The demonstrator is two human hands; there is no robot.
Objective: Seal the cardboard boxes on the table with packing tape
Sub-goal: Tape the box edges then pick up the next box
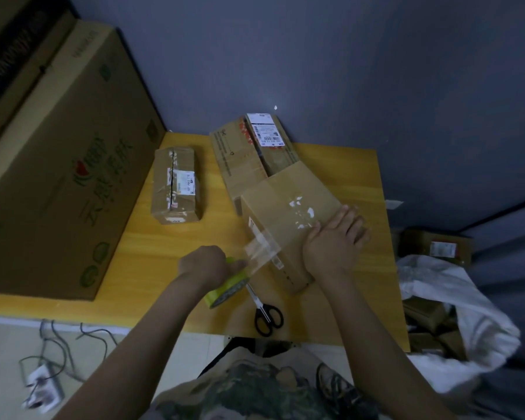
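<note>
A brown cardboard box [281, 204] lies at the middle of the yellow table [164, 268]. My right hand [335, 241] presses flat on its near right top, fingers straight. My left hand [205, 263] grips a yellow roll of packing tape [225, 291] just left of the box. A clear strip of tape [259, 248] stretches from the roll onto the box's near side. A small box [175, 183] lies at the table's left, its top seam split. A larger box with a shipping label [249, 147] lies behind the middle one.
Black-handled scissors [265, 313] lie near the table's front edge. A big printed carton [58, 156] leans at the left. A white sack holding several small boxes [437, 316] sits to the right of the table. Cables and a plug strip [43, 386] lie on the floor at lower left.
</note>
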